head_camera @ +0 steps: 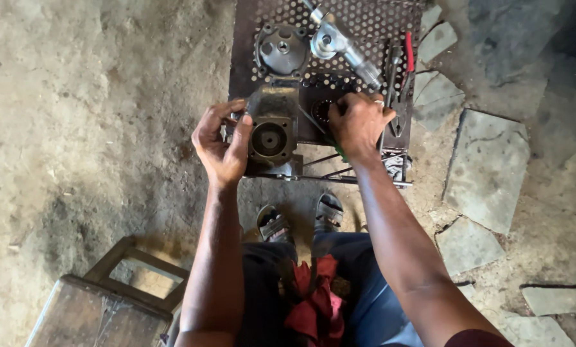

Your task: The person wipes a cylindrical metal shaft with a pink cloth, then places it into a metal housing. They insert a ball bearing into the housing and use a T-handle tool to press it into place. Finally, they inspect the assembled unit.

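At the perforated metal stand's (pixel 249 38) near edge, our left hand (pixel 220 142) clasps the grimy engine block (pixel 272 132) – our right hand (pixel 358 122) is closed beside it, contents hidden.

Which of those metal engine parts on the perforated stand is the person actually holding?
The blocky housing with the round bore, gripped by the left hand. The round domed cover lies untouched farther back.

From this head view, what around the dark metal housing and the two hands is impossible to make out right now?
- What the right hand grips: hidden under its knuckles, head view.
- Left side of the dark metal housing with round bore: covered by the left hand.
- Silver shaft part: its top is cut off by the upper edge.
- Red-handled pliers: jaw tips too dark to tell.
- Wooden stool: cut off by the bottom edge.
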